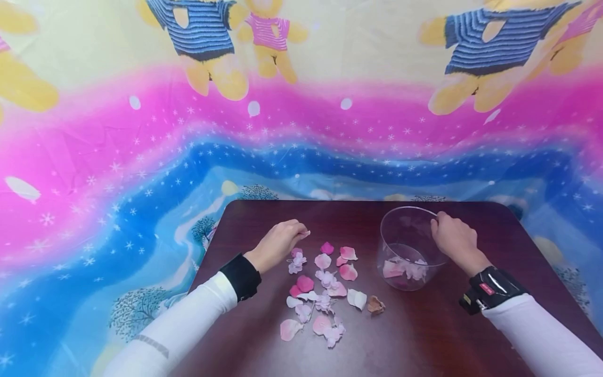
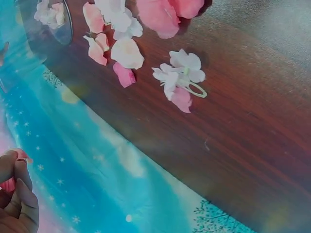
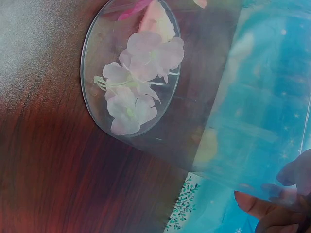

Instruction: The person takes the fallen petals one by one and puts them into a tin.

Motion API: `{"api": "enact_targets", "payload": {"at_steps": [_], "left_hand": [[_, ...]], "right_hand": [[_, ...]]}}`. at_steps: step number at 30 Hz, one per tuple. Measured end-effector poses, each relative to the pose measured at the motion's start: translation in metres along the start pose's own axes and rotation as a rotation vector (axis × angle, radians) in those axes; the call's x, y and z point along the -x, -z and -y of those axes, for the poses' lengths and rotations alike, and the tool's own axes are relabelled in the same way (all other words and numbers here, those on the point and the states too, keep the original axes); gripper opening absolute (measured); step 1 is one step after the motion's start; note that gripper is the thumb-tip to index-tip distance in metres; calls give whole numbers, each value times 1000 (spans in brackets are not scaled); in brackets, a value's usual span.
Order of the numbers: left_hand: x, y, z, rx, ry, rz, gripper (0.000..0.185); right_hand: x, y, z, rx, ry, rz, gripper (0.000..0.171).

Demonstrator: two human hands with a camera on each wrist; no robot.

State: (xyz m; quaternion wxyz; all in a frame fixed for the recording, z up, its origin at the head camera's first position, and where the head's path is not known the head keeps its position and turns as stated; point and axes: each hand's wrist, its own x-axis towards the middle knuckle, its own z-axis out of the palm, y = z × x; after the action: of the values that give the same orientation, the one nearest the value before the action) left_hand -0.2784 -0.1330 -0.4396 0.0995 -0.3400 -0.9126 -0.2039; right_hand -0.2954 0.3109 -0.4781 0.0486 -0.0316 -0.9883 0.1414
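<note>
Pink petal [image 1: 305,233] is pinched by fingers of the left hand [image 1: 279,242], up off the desk [image 1: 391,345], near the loose petals [image 1: 349,272], well apart from the clear cup [image 1: 390,242]. Right hand [image 1: 455,242] grips the cup at its rim, flowers [image 3: 127,112] inside. Probably best: pinch lightly, avoid creasing, hold the cup steady, mouth unblocked.
</note>
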Motion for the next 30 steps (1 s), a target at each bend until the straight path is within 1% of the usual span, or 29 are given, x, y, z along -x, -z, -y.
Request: {"api": "enact_targets", "payload": {"at_steps": [2, 9, 15, 20, 24, 30], "left_hand": [[-3, 1, -3, -1, -7, 8, 12], [-14, 0, -12, -10, -66, 2, 10], [-24, 3, -20, -26, -101, 18, 12], [-35, 6, -28, -37, -141, -4, 11], [-41, 4, -36, -36, -167, -7, 11], [-47, -2, -48, -35, -173, 15, 13]], "right_hand": [[0, 0, 0, -1, 1, -1, 34], [0, 2, -1, -2, -2, -7, 34], [1, 1, 1, -5, -5, 1, 34], [1, 2, 2, -8, -2, -6, 33], [2, 4, 3, -14, 7, -5, 33], [2, 3, 2, -17, 10, -4, 34]]}}
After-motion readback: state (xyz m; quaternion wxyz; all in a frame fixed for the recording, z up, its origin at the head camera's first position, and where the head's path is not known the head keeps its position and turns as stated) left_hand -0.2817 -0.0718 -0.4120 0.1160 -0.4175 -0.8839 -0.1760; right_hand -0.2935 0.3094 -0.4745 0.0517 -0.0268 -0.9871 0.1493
